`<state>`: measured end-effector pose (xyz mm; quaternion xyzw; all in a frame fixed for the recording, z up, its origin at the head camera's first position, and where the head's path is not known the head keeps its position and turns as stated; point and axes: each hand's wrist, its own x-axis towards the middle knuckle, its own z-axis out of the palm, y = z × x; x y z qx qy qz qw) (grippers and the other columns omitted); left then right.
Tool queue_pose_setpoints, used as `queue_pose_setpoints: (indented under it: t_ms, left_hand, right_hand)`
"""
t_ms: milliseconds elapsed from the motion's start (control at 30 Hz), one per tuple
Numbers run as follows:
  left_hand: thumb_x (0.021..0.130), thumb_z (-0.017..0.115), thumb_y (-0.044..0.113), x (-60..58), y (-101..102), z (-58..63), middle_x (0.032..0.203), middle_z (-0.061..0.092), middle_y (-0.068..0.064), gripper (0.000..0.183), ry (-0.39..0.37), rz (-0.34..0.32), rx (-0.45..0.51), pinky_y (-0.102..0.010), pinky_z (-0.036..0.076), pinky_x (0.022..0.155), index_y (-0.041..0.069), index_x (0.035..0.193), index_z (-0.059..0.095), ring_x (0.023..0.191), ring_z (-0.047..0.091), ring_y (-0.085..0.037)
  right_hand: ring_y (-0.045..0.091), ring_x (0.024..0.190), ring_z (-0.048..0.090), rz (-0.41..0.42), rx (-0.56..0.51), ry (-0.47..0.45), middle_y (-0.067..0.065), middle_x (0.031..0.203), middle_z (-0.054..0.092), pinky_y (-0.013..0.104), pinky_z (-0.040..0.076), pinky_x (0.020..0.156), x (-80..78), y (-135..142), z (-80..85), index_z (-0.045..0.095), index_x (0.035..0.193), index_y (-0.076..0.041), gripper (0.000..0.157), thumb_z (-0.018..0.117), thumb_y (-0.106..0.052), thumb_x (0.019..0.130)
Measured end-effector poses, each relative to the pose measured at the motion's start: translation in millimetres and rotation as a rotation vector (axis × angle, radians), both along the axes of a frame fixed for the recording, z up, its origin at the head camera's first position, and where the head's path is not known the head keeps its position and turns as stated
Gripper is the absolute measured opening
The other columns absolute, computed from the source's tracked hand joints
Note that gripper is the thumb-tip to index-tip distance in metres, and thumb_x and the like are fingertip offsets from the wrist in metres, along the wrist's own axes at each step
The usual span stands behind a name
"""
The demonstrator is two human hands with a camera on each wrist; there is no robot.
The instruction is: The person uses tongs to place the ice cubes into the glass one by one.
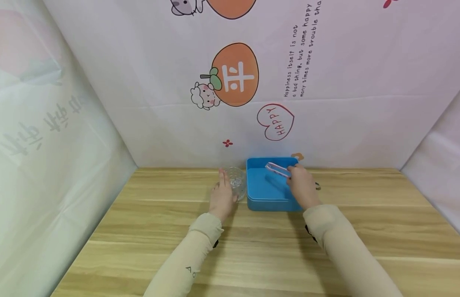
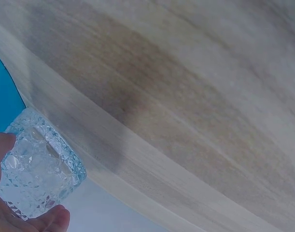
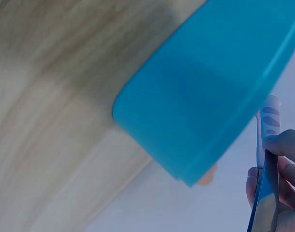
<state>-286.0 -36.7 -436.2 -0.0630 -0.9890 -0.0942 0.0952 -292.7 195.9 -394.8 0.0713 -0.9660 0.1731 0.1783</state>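
My left hand (image 1: 221, 198) grips a clear glass cup (image 1: 237, 185) at the back of the table. In the left wrist view the thumb and fingers lie on either side of the cup (image 2: 41, 164), whose wall has a cut diamond pattern. My right hand (image 1: 303, 185) pinches a pair of tongs (image 1: 278, 170) between thumb and fingers. The tongs' tips point left over the blue box (image 1: 274, 205), and their bent end shows behind the hand. Pinkish patterned arms and a shiny inner face show on the tongs (image 3: 270, 113) in the right wrist view.
The open, lidless blue box stands right beside the cup, close to the back wall (image 1: 345, 123) of printed cloth. Wood-grain table (image 1: 252, 255) spreads in front and to both sides. Another cloth wall (image 1: 66, 144) rises along the left.
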Motion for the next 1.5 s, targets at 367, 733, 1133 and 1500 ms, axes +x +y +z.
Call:
queue_pose_setpoints:
  t_ms: [367, 733, 1133, 1500]
  left_hand:
    - [0.088, 0.067, 0.036, -1.3, -0.3, -1.1, 0.16, 0.014, -0.019, 0.089, -0.007, -0.001, -0.014, -0.038, 0.05, 0.097, -0.005, 0.15, 0.019, 0.118, 0.057, -0.028]
    - [0.087, 0.068, 0.037, -0.7, -0.5, -0.6, 0.159, 0.015, -0.02, 0.089, 0.01, -0.003, -0.027, -0.038, 0.052, 0.094, -0.006, 0.149, 0.021, 0.115, 0.06, -0.028]
    - [0.087, 0.068, 0.038, -2.7, -1.1, -3.1, 0.159, 0.016, -0.02, 0.089, 0.019, -0.003, -0.043, -0.036, 0.053, 0.091, -0.006, 0.149, 0.021, 0.114, 0.06, -0.026]
    - [0.087, 0.067, 0.038, -2.3, -1.2, -1.4, 0.16, 0.013, -0.019, 0.091, -0.011, 0.0, -0.038, -0.036, 0.052, 0.093, -0.004, 0.151, 0.017, 0.116, 0.059, -0.026]
  right_hand:
    - [0.038, 0.09, 0.066, 0.034, -0.013, 0.047, 0.027, 0.108, 0.064, 0.046, 0.057, 0.076, 9.8, 0.3, 14.2, 0.065, 0.113, 0.009, 0.03, 0.067, -0.001, 0.085]
    - [0.032, 0.087, 0.068, 0.133, 0.034, 0.159, 0.021, 0.104, 0.066, 0.041, 0.059, 0.071, 26.6, -17.4, 24.9, 0.067, 0.11, 0.006, 0.03, 0.071, -0.005, 0.083]
    - [0.027, 0.081, 0.068, 0.209, 0.031, 0.222, 0.017, 0.099, 0.067, 0.036, 0.059, 0.068, 35.2, -38.7, 23.3, 0.069, 0.106, 0.003, 0.028, 0.075, -0.006, 0.08]
    - [0.023, 0.082, 0.068, 0.235, 0.05, 0.207, 0.013, 0.097, 0.068, 0.034, 0.059, 0.069, 39.0, -55.0, 14.4, 0.07, 0.104, 0.002, 0.028, 0.077, -0.006, 0.078]
